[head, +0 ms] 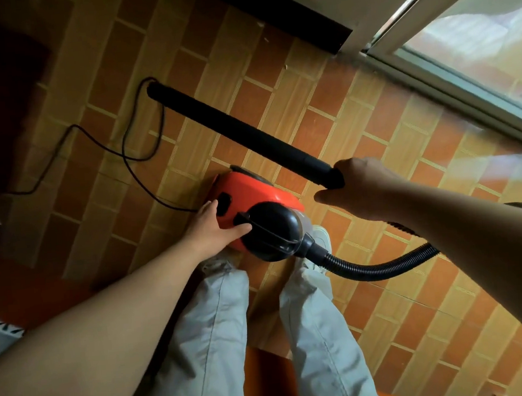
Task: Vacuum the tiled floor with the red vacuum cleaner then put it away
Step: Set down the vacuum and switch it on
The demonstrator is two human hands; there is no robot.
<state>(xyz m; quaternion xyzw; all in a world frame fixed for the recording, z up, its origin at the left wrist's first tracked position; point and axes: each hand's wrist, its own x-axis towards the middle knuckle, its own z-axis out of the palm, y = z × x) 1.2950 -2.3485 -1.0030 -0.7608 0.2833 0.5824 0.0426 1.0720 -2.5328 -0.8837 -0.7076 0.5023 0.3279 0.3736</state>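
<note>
The red vacuum cleaner [253, 195] sits on the orange and yellow tiled floor [392, 161], just ahead of my feet. Its black front cap [272, 228] faces me. My left hand [214, 225] rests on the red body beside the black switch, fingers straight and thumb against the black cap. My right hand [359, 186] grips the near end of the long black wand [241, 136], which points away to the upper left with its tip near the floor. A black ribbed hose [373, 267] curves from the cap under my right forearm.
A thin black power cord [129, 146] loops over the tiles to the left of the vacuum cleaner. A glass door with a pale frame [452, 86] runs along the right. A dark skirting board [284, 9] lines the far wall. My legs and shoes stand below.
</note>
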